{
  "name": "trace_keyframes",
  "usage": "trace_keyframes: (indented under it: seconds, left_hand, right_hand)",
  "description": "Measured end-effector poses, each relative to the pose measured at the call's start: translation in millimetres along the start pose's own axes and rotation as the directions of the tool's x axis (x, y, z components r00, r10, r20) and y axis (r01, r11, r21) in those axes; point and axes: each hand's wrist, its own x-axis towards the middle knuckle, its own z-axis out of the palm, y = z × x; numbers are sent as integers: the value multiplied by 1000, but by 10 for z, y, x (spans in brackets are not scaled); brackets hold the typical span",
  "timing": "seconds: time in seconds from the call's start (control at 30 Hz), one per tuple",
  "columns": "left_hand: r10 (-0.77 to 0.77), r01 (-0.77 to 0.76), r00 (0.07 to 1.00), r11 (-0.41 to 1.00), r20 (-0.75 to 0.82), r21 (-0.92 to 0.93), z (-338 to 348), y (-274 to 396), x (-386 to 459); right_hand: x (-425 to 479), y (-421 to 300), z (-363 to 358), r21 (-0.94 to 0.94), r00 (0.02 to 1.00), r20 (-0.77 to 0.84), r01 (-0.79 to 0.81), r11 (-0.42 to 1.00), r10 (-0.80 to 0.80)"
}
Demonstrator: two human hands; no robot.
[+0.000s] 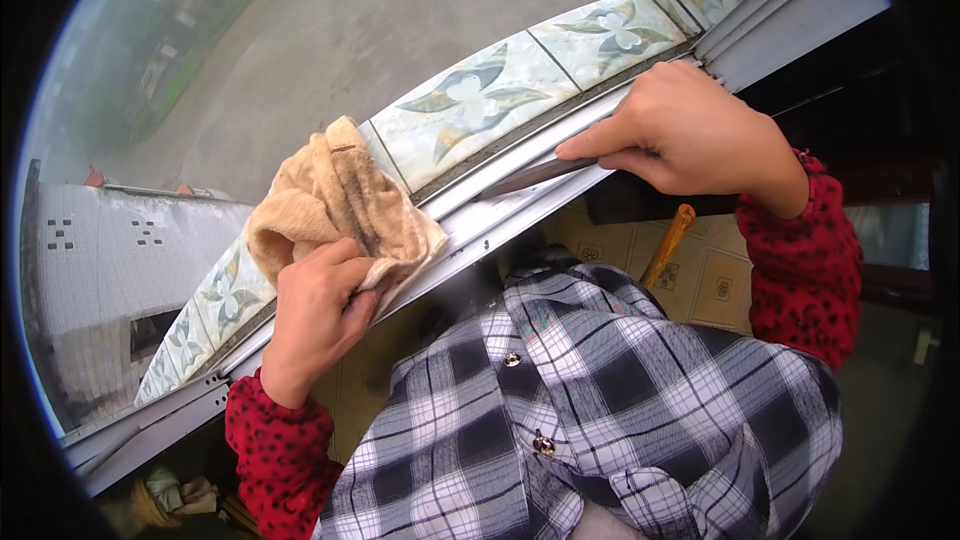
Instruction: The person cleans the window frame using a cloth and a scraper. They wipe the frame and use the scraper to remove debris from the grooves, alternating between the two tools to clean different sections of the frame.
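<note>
My left hand (319, 311) grips the near corner of a tan terry cloth (337, 187), which is bunched up and bears dark smudges. The cloth lies across the white window track (480, 221) and over part of the tiled sill (480, 101). Pinched in my right hand (675, 131) is a thin, dark flat blade-like tool (532, 178). Its tip reaches down into the track's groove, to the right of the cloth. Whether it has a handle is hidden by my fingers. Small dark specks sit along the track near the tool.
A white window frame upright (795, 15) rises at the far right. Past the sill is a drop to grey ground (420, 7) and a white-walled building (135, 240). Behind me, a wooden stick (670, 244) stands over the tiled floor (720, 277). Crumpled cloths (176, 495) lie at lower left.
</note>
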Motion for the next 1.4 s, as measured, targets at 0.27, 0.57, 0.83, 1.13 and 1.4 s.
trace_keyframes:
  seconds: [0.27,0.57,0.83,1.13,1.4]
  left_hand:
    - [-41,38,998,998,-52,-57,69,41,66]
    - [-324,224,946,678,-11,-700,17,-254,147]
    - [-561,41,682,671,-470,-741,-751,-382,-88]
    - [-226,226,974,973,3,-53,-303,-182,-372]
    - [-116,125,986,990,-119,68,30,-94,-203]
  right_hand:
    - [251,-11,290,220,995,78,41,975,-59]
    - [695,-64,594,702,982,-48,163,693,-183]
    - [371,179,3,570,996,-75,86,817,-53]
    - [212,-68,294,148,991,-62,125,981,-117]
    - [372,-403,538,48,979,-70,197,979,-193]
